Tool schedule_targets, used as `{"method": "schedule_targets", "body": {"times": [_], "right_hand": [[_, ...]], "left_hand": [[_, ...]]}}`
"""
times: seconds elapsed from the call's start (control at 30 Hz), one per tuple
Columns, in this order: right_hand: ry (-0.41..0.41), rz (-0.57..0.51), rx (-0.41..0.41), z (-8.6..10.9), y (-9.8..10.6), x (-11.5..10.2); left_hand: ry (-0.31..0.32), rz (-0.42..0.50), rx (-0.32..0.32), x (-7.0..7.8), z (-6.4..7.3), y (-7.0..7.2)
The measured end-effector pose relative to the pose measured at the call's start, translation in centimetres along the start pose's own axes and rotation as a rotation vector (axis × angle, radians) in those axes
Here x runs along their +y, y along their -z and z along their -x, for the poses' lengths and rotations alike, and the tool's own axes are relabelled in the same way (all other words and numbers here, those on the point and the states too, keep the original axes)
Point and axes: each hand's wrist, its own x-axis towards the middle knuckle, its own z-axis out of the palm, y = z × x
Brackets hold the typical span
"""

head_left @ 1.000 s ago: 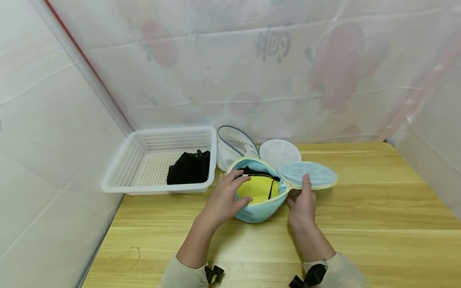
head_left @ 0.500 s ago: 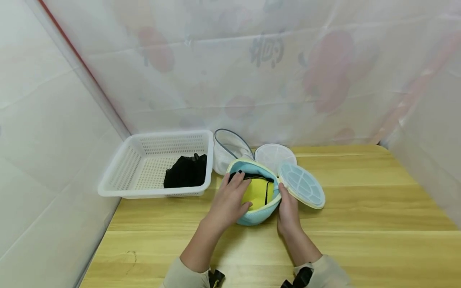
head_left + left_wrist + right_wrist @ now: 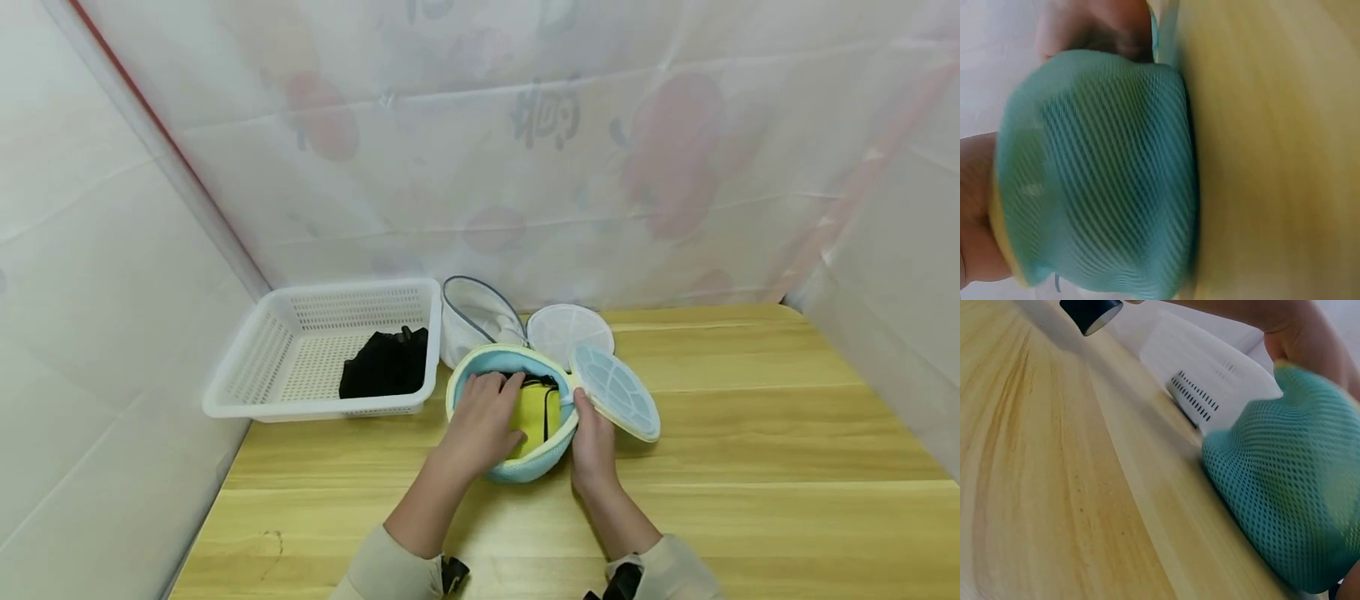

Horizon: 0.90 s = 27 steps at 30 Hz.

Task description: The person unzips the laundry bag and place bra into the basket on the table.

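A light blue-green mesh laundry bag [image 3: 528,471] with a yellow zip edge stands on the table, its round lid [image 3: 617,392] folded out to the right. Inside lies a yellow cloth item [image 3: 534,417] with black trim. My left hand [image 3: 480,423] reaches into the mouth over this cloth, fingers and thumb spread; the fingertips are partly hidden in the bag. At the bag's right side, by the lid hinge, my right hand [image 3: 595,446] grips the rim with the thumb on top. The mesh wall [image 3: 1110,175] bulges in the left wrist view.
A white plastic basket [image 3: 322,408] holding a black cloth item [image 3: 386,364] stands at the back left. Behind the blue-green bag sits a white mesh bag [image 3: 465,329] with dark edging and its round white lid [image 3: 570,329]. A printed sheet [image 3: 420,208] hangs behind the table [image 3: 750,417].
My right hand has come from under the lid to the rim, and the lid has swung down toward me. My left hand has moved deeper into the bag, which has shifted slightly left.
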Motion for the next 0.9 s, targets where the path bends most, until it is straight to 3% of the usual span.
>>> {"method": "schedule_targets", "body": {"times": [0.23,0.43,0.57,0.73,0.83,0.9], "right_hand": [[0.052,-0.011,0.061,-0.1,-0.2,0.6],[0.092,0.05,0.157,-0.1,-0.1,0.6],[0.094,0.067,0.205,-0.2,-0.3,0.4],[0.107,0.051,0.196,-0.1,-0.3,0.4],[0.092,0.045,0.181,0.0,-0.2,0.6],[0.082,0.043,0.189,0.0,-0.2,0.7]], "left_hand": [[-0.059,0.057,0.113,-0.1,0.0,-1.1],[-0.213,0.045,0.189,0.0,0.1,-1.3],[-0.268,0.053,0.152,0.4,0.3,-1.3],[-0.231,0.043,0.064,1.0,0.3,-1.4],[-0.216,0.055,0.059,1.1,0.2,-1.6],[-0.207,0.115,0.08,1.1,0.2,-1.6]]}}
